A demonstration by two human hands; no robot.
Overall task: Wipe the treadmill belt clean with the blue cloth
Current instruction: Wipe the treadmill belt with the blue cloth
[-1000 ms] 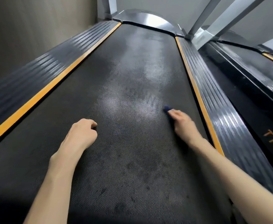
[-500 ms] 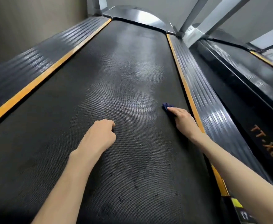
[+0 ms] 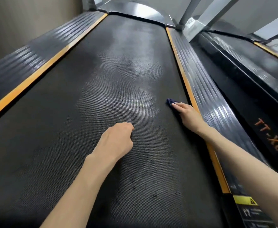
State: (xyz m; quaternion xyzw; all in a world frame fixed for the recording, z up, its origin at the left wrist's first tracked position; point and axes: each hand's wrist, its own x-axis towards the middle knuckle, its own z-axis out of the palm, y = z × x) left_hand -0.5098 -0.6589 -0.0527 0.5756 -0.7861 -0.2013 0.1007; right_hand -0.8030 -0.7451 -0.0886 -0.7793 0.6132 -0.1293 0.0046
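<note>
The black textured treadmill belt (image 3: 102, 112) runs away from me, with a damp sheen in its middle and dark spots near me. My right hand (image 3: 186, 115) presses the dark blue cloth (image 3: 170, 101) flat on the belt near its right edge; only a corner of the cloth shows past the fingertips. My left hand (image 3: 116, 140) rests on the belt's middle as a loose fist with its fingers curled under, holding nothing.
Ribbed dark side rails with orange strips flank the belt on the left (image 3: 36, 74) and right (image 3: 199, 89). A second treadmill (image 3: 250, 66) marked TT-X6 stands to the right. Grey uprights (image 3: 199, 22) rise at the far right; a wall runs along the left.
My right hand has slid the cloth toward the belt's right edge. My left hand has shifted right toward the belt's centre, and my view has swung left.
</note>
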